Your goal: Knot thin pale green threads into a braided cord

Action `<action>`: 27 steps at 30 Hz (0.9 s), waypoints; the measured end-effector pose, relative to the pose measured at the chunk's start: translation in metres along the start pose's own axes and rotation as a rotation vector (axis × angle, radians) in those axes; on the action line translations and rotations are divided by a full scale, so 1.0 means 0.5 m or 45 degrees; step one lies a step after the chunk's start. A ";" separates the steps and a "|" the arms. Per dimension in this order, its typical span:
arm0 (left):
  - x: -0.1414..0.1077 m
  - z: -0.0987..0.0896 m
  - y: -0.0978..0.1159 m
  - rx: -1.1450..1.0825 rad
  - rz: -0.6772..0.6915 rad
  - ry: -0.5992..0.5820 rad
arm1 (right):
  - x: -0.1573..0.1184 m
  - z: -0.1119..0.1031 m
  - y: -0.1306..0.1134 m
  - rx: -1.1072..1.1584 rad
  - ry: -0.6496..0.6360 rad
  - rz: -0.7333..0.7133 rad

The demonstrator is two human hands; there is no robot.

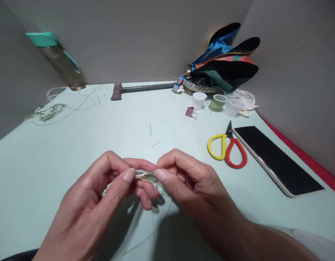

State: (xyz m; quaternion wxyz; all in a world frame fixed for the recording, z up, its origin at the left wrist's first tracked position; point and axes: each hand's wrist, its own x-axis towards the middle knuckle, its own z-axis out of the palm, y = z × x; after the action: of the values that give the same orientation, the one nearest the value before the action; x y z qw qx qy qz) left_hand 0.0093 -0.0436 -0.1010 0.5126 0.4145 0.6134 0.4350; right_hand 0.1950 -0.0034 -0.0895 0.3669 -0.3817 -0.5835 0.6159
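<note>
At lower centre, our left hand [102,195] and right hand [189,177] are pinching green and white cord [142,175].

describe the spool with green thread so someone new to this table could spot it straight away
Find the folded, multicoloured umbrella at the far right of the pale table. Just below it in view stand some small spools, above the scissors. The one you want is wound with green thread, while the spool on its left is white.
</note>
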 end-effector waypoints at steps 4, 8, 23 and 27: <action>-0.006 -0.003 0.007 0.000 -0.001 -0.078 | -0.005 0.001 -0.003 0.044 -0.049 -0.009; -0.007 0.002 0.011 0.060 0.012 -0.022 | -0.008 0.003 0.001 -0.029 -0.052 -0.042; -0.004 0.016 0.036 0.124 0.020 0.140 | -0.024 0.012 -0.028 0.012 -0.167 0.232; -0.022 0.006 0.024 0.335 0.171 0.143 | -0.027 0.016 -0.034 0.085 -0.210 0.377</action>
State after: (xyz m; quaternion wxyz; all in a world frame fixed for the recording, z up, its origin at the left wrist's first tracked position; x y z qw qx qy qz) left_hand 0.0144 -0.0503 -0.0868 0.3885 0.4930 0.6637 0.4068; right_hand 0.1938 -0.0181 -0.0715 0.2357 -0.3992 -0.5281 0.7115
